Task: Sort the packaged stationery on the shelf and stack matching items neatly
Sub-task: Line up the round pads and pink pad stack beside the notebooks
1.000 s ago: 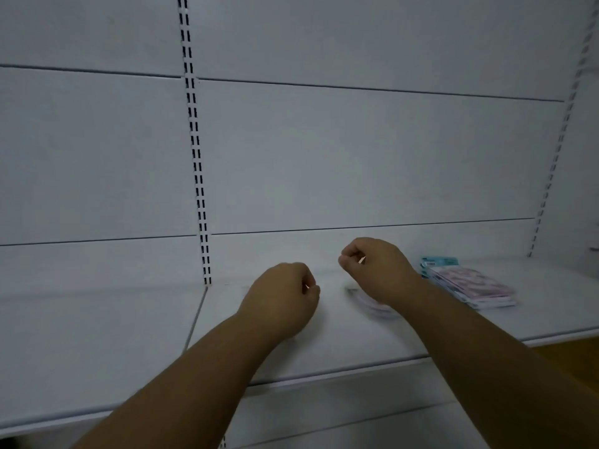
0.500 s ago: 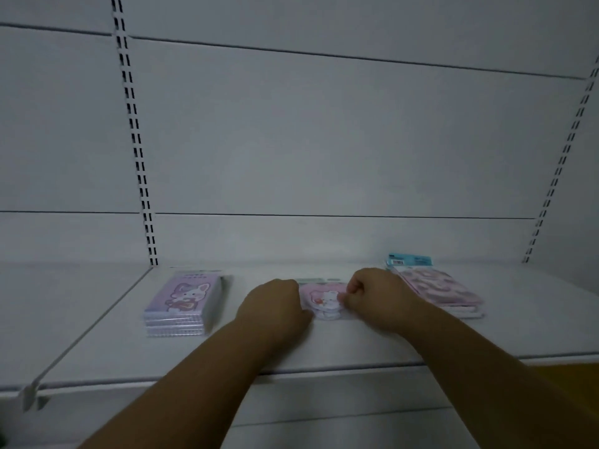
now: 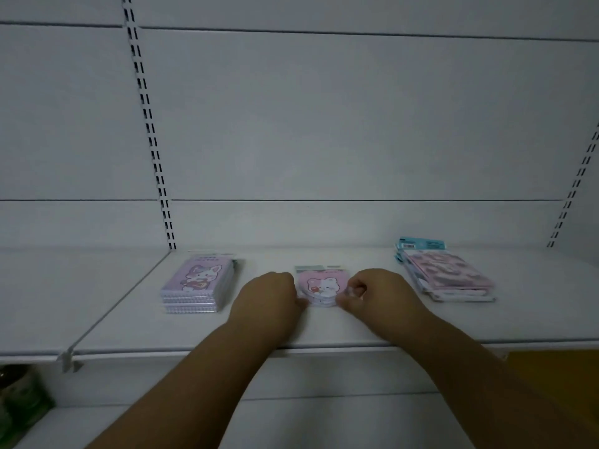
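Both hands reach onto the white shelf (image 3: pixel 324 325). The left hand (image 3: pixel 264 301) and right hand (image 3: pixel 377 291) pinch opposite sides of the pink stack (image 3: pixel 322 286) at mid-shelf. Left lies the purple stack (image 3: pixel 199 283), right the card stack (image 3: pixel 447 273).

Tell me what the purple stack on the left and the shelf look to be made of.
Purple stack: likely paper notebooks in clear glossy plastic wrap, judging by the shiny edges and layered sides. Shelf: probably white painted metal with a matte, smooth finish and a thin folded front lip.
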A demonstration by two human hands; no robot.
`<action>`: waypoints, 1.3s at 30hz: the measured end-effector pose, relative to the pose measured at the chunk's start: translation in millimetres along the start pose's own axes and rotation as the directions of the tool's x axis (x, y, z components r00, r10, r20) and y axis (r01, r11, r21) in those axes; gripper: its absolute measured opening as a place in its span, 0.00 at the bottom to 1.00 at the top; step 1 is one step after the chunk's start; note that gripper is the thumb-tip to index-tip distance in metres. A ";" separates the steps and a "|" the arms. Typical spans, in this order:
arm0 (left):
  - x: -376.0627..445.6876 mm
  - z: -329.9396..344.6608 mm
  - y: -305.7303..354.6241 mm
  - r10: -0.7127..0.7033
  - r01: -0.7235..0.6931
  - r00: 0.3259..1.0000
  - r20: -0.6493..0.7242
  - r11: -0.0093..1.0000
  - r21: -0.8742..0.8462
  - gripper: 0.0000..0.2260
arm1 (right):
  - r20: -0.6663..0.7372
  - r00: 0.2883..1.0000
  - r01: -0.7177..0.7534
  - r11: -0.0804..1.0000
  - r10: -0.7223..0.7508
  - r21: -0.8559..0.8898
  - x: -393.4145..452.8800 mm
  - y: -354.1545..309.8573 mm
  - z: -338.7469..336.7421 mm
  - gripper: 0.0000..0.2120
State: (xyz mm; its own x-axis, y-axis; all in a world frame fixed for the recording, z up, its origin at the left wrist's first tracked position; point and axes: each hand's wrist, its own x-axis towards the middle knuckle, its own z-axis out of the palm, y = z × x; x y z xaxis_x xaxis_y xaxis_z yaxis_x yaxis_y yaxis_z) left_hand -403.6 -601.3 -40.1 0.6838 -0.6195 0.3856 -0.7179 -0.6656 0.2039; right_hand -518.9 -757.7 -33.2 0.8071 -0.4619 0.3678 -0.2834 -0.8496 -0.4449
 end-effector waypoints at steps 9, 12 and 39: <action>-28.0 -11.4 -18.5 0.022 -0.029 0.996 -0.086 0.996 -0.082 0.14 | -0.066 0.987 0.141 0.988 -0.145 -0.061 -22.6 -21.9 6.2 0.11; -35.7 -13.0 -15.9 0.045 -0.067 0.990 -0.137 0.985 -0.159 0.13 | -0.066 0.984 0.159 0.985 -0.163 -0.068 -28.5 -20.9 2.3 0.11; -40.5 -14.2 -15.8 0.075 -0.088 0.985 -0.156 0.993 -0.079 0.03 | -0.042 0.992 0.116 0.993 -0.117 -0.019 -29.1 -21.6 2.5 0.06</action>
State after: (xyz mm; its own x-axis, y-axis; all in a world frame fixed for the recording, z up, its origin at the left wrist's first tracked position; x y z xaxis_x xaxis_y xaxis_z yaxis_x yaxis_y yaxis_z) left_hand -421.8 -559.8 -46.1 0.5992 -0.5951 0.5355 -0.7834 -0.5736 0.2392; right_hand -535.0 -725.2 -36.4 0.8123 -0.3696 0.4511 -0.1975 -0.9022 -0.3835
